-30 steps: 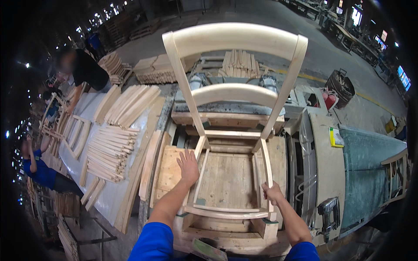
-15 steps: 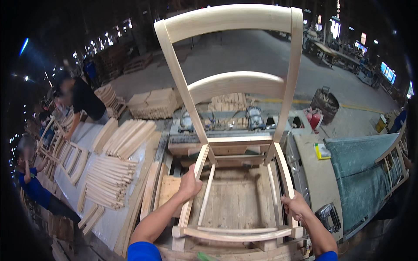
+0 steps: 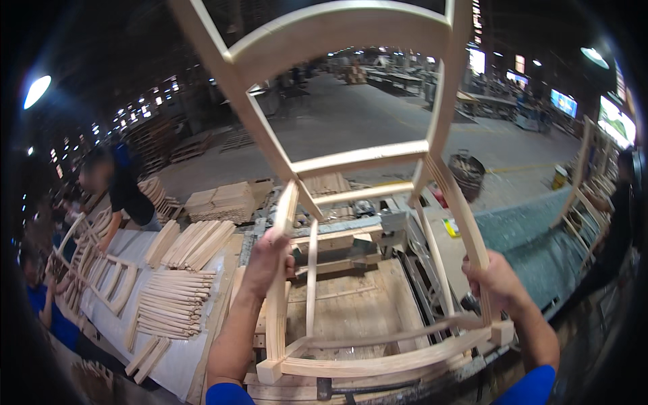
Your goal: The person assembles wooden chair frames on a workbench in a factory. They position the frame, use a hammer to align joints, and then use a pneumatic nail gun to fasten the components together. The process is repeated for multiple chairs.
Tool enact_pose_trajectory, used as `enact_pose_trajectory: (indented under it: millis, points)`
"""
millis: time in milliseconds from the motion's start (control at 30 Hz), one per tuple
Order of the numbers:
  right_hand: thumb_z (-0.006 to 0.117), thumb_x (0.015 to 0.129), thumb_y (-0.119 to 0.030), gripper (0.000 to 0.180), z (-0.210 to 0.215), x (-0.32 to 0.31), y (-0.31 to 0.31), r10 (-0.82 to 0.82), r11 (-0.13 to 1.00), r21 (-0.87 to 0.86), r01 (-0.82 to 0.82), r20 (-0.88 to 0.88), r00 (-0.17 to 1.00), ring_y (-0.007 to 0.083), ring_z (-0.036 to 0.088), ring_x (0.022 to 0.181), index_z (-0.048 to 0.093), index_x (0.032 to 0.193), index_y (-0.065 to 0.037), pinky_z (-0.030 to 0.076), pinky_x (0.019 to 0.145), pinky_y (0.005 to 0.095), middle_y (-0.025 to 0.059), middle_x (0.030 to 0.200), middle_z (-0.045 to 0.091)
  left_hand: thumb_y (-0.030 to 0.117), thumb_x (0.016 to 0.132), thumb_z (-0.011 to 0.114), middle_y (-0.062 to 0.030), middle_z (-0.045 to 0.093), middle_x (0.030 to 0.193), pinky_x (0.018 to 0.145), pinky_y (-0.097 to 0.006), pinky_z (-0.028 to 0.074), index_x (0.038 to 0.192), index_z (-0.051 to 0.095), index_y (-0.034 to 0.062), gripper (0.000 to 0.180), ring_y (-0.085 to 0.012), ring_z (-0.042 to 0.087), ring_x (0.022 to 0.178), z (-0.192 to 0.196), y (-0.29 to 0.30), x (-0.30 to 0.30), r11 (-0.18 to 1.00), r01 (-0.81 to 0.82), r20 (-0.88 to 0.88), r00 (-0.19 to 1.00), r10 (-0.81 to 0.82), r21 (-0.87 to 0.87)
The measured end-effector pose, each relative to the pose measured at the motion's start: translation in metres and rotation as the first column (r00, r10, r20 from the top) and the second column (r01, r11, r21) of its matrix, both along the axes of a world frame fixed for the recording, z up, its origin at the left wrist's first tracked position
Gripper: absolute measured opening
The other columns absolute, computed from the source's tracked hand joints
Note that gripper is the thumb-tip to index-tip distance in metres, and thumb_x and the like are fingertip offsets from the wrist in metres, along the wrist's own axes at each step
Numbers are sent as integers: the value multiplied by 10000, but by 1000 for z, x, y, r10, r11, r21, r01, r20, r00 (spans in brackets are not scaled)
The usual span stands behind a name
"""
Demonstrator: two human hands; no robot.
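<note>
A pale wooden chair frame (image 3: 337, 37) with an open seat is held up in front of me, its back rising past the upper edge. My left hand (image 3: 266, 262) is closed around the left seat rail, and my right hand (image 3: 496, 282) grips the right one near the front corner. The curved front rail (image 3: 388, 364) is nearest to me and slants up to the right. Beneath the frame lies a wooden work surface (image 3: 358, 304) with clamp-like fittings at its far side. A dark long-handled tool (image 3: 325, 389) rests at the near edge.
On the left, a sheet-covered table (image 3: 226, 263) bears slender wooden sticks (image 3: 175, 304) and slats. A person (image 3: 131, 192) leans over it, near another in blue. Stacked boards (image 3: 219, 202) and a bin (image 3: 467, 172) stand beyond. Right: a green-topped table (image 3: 533, 226) and another person (image 3: 611, 223).
Both hands have raised the chair frame off the work surface and tilted it, right side higher. My view has lifted too, showing more of the hall.
</note>
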State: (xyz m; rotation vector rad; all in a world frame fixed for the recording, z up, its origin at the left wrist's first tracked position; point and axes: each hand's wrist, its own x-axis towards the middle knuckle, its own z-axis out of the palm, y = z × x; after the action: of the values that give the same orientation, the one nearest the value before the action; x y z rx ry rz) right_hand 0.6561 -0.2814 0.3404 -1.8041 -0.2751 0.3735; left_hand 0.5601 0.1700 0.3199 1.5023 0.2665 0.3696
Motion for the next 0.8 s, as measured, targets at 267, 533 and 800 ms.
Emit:
enact_pose_trajectory:
  millis: [267, 533, 800]
  points:
    - [556, 1080, -478, 470, 140, -42, -94, 179, 960, -273, -60, 433, 883, 144, 625, 866, 589, 1341, -89, 534, 772, 334, 54, 1004, 631, 506, 1108, 456, -35, 535, 756, 339, -273, 445, 1373, 535, 9, 569, -123, 488, 457, 20, -72, -31, 740, 441, 521, 841, -144, -508]
    - [528, 1095, -334, 515, 43, -136, -233, -830, 552, 734, 395, 526, 184, 175, 608, 1159, 437, 1512, -46, 516, 959, 318, 104, 1336, 605, 508, 1094, 495, -27, 480, 731, 381, -276, 436, 1169, 567, 38, 481, -104, 450, 482, 77, -266, 20, 755, 457, 624, 777, -82, -470]
    - [740, 998, -229, 437, -20, -63, -299, -734, 383, 863, 330, 67, 676, 83, 575, 628, 462, 1288, -58, 509, 556, 269, 18, 898, 563, 538, 1037, 583, 21, 430, 699, 397, -260, 384, 1047, 485, 83, 465, -94, 415, 473, 46, -521, 123, 744, 405, 502, 858, -109, -531]
